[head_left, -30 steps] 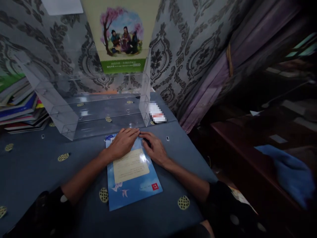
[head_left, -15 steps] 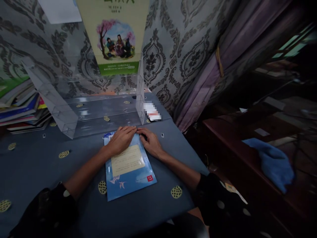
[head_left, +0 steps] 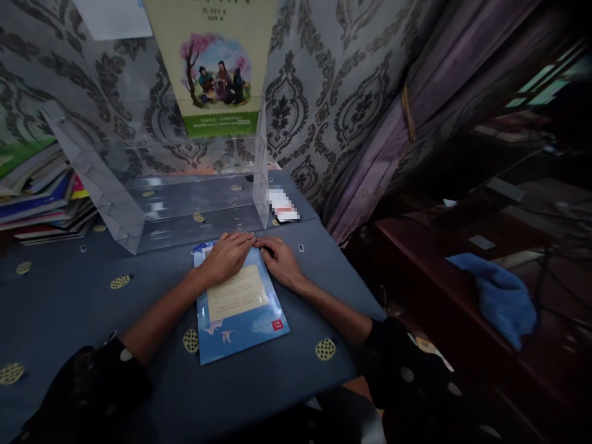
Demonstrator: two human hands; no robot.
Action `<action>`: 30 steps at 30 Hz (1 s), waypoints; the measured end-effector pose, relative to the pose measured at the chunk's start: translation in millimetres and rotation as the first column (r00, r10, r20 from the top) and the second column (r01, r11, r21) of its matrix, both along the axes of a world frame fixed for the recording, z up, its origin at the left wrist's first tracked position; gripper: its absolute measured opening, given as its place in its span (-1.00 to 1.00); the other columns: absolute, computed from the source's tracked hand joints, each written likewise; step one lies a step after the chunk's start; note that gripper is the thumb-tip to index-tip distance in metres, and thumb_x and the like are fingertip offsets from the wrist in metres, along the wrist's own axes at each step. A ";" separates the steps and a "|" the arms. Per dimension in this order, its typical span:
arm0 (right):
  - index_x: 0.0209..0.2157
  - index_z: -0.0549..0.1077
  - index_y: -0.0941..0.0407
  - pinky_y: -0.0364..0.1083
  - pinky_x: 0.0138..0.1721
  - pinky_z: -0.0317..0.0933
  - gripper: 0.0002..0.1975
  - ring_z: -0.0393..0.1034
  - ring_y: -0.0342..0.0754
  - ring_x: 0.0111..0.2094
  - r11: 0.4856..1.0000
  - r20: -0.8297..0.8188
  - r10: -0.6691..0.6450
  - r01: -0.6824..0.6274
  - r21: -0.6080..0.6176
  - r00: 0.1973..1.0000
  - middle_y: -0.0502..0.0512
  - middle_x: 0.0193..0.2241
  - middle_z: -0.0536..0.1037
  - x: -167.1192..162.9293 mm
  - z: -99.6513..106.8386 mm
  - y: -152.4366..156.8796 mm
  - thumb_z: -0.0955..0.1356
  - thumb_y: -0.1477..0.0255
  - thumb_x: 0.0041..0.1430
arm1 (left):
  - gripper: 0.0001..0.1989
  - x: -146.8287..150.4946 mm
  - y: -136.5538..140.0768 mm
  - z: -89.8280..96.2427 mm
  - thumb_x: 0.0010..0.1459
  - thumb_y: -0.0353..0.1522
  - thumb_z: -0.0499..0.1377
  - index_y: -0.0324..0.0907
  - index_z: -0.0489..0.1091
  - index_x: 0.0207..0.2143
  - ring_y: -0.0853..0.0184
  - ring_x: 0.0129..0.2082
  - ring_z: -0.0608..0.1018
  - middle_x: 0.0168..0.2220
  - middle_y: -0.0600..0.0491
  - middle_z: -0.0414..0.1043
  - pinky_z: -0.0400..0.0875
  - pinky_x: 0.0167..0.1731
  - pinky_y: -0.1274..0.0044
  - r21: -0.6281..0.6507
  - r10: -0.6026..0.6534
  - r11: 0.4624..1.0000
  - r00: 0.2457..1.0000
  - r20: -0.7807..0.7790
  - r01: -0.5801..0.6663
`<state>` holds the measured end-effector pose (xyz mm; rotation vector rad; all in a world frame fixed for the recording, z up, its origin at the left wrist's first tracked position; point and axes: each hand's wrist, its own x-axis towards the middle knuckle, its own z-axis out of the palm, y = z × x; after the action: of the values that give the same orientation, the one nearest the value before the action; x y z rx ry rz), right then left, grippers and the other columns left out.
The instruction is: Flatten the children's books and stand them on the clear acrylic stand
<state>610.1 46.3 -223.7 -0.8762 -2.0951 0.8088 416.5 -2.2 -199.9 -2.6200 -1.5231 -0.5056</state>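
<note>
A book (head_left: pixel 244 338) with a glossy blue cover, a cream text panel and white birds lies closed on the blue tablecloth (head_left: pixel 157 394). My left hand (head_left: pixel 227 258) rests flat across its upper part, fingers stretched toward the top right corner. At that corner, my right hand (head_left: pixel 283 264) has its fingers bent around the book's edge, with the thumb partly hidden. The fingertips of both hands meet there. The book's upper corner is covered by them.
Beyond the book stands a clear acrylic rack (head_left: pixel 129 216), with a green-and-cream book (head_left: pixel 222 120) upright above it. Stacked books (head_left: pixel 41 203) are at left, a blurred-out item (head_left: pixel 283 206) at right. A blue cloth (head_left: pixel 502 302) lies on a dark red surface beside a purple curtain (head_left: pixel 370 166).
The view has shifted slightly, so everything sits a little higher in the picture. Both hands stay at the same places on the book.
</note>
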 end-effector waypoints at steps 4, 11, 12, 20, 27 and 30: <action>-0.14 0.59 0.08 0.11 0.09 0.32 -0.69 0.47 0.06 0.00 1.000 0.004 0.006 -0.006 -0.020 1.000 0.12 -0.11 0.64 4.4 0.5 -3.9 0.29 0.58 0.16 | -0.65 1.2 -5.7 1.0 0.37 -0.44 -0.04 -0.22 0.40 0.11 0.18 0.15 0.46 0.18 -0.15 0.43 0.33 0.00 0.30 -0.011 -0.030 0.999 0.999 -0.012 0.030; -0.14 0.60 0.06 0.09 0.06 0.35 -0.70 0.50 0.05 -0.04 0.999 -0.004 0.003 -0.003 -0.051 1.000 0.09 -0.14 0.65 13.1 2.4 -15.2 0.29 0.57 0.19 | -0.62 4.5 -13.7 1.7 0.36 -0.46 -0.06 -0.25 0.37 0.14 0.18 0.18 0.44 0.18 -0.17 0.43 0.31 0.07 0.27 -0.029 -0.064 0.998 0.998 0.000 0.064; -0.15 0.60 0.06 0.09 0.06 0.35 -0.70 0.50 0.05 -0.04 0.998 -0.004 0.001 -0.001 -0.055 1.000 0.10 -0.14 0.65 14.3 2.6 -17.0 0.28 0.57 0.19 | -0.62 5.1 -15.1 2.4 0.36 -0.46 -0.07 -0.26 0.36 0.14 0.17 0.19 0.43 0.18 -0.18 0.42 0.31 0.07 0.27 -0.035 -0.071 0.997 0.997 0.004 0.071; -0.15 0.60 0.06 0.06 0.05 0.35 -0.69 0.52 0.02 -0.07 0.996 -0.020 0.015 -0.017 -0.091 1.000 0.09 -0.15 0.65 25.9 3.5 -31.3 0.27 0.56 0.20 | -0.58 13.4 -28.1 7.6 0.35 -0.47 -0.06 -0.20 0.35 0.19 0.15 0.19 0.43 0.19 -0.14 0.42 0.31 0.06 0.25 -0.076 -0.090 0.993 0.996 0.008 0.091; -0.18 0.61 0.05 0.06 0.04 0.35 -0.70 0.53 0.03 -0.08 0.992 -0.038 0.027 -0.032 -0.122 0.999 0.08 -0.15 0.66 35.9 6.5 -43.9 0.27 0.54 0.20 | -0.60 20.7 -40.3 9.1 0.35 -0.48 -0.06 -0.25 0.34 0.18 0.17 0.20 0.43 0.19 -0.15 0.42 0.30 0.11 0.26 -0.090 -0.132 0.987 0.991 0.008 0.132; -0.18 0.61 0.04 0.06 0.05 0.35 -0.70 0.53 0.03 -0.07 0.989 -0.035 0.024 -0.028 -0.144 0.999 0.07 -0.15 0.65 40.6 8.4 -50.2 0.27 0.53 0.21 | -0.61 23.8 -45.9 8.6 0.36 -0.48 -0.06 -0.25 0.34 0.17 0.17 0.20 0.42 0.19 -0.14 0.42 0.29 0.12 0.27 -0.099 -0.130 0.987 0.991 0.000 0.130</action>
<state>650.7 -3.9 -215.2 -0.9070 -2.0425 0.9928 440.3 -48.1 -191.3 -2.8068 -1.4173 -0.4417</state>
